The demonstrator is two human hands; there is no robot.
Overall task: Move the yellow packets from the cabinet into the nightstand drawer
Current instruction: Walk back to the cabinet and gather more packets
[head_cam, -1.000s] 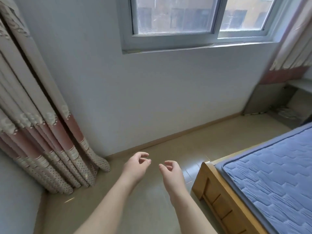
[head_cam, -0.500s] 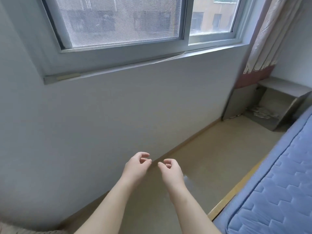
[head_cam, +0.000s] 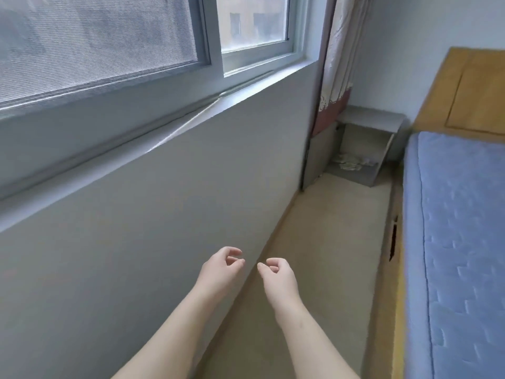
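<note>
My left hand [head_cam: 222,266] and my right hand [head_cam: 278,274] hang side by side in front of me at the bottom centre, fingers loosely curled, holding nothing. A grey nightstand [head_cam: 369,119] stands in the far corner between the window wall and the bed. Its lower part is pulled open, and pale crumpled packets [head_cam: 351,162] lie inside. Blur hides their colour. No cabinet is in view.
A white wall with a window [head_cam: 109,50] runs along the left. A bed with a blue mattress [head_cam: 459,242] and wooden frame fills the right. A narrow strip of beige floor [head_cam: 328,242] leads between them to the nightstand. A curtain [head_cam: 336,64] hangs above it.
My view has swung right: the left curtain is gone from sight, and the nightstand and headboard now lie ahead. Both hands keep the same loose pose.
</note>
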